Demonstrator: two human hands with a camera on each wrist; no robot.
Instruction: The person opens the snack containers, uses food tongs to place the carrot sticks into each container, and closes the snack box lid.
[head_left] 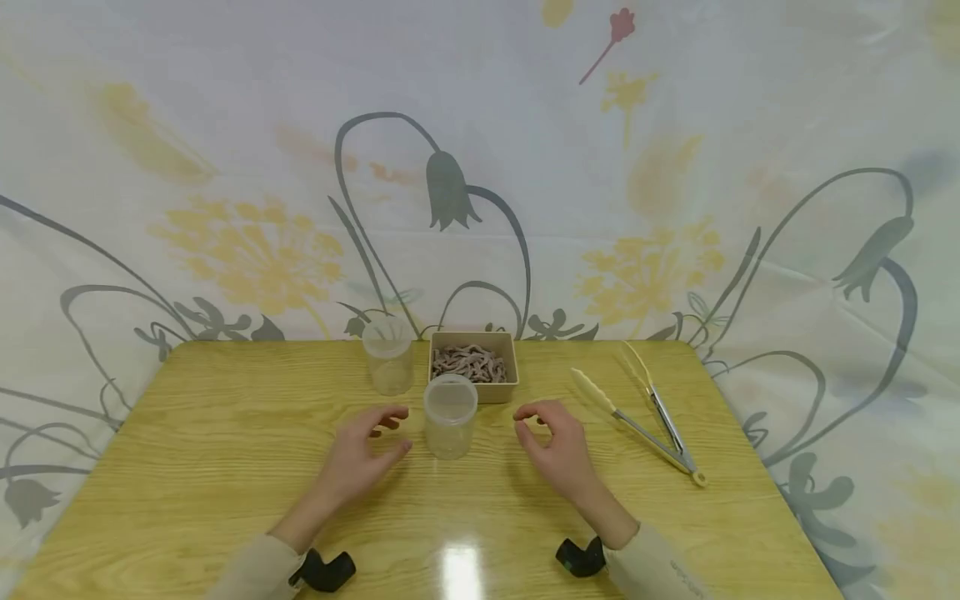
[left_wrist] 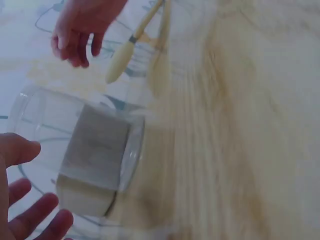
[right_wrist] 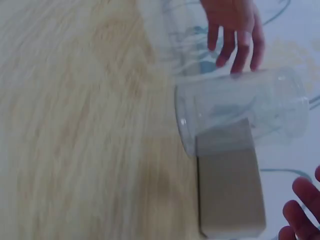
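A clear plastic jar [head_left: 450, 429] stands upright in the middle of the table, between the two hands. My left hand [head_left: 360, 454] is just left of it, thumb and fingers apart, with nothing held. To the right of the jar, my right hand [head_left: 555, 442] hovers with loosely bent fingers and holds nothing. In the left wrist view, a gap shows between the left thumb [left_wrist: 20, 149] and fingers beside the jar [left_wrist: 55, 117]. Only the fingertips of my right hand [right_wrist: 302, 215] enter the right wrist view, near a beige box [right_wrist: 230, 195].
Behind the jar sits the beige box [head_left: 495, 395], filled with greyish-brown strips [head_left: 468, 364]. Another clear jar [head_left: 388, 367] stands left of it. Spread tongs [head_left: 667, 421] with cream tips lie on the right side of the table. A patterned cloth hangs behind.
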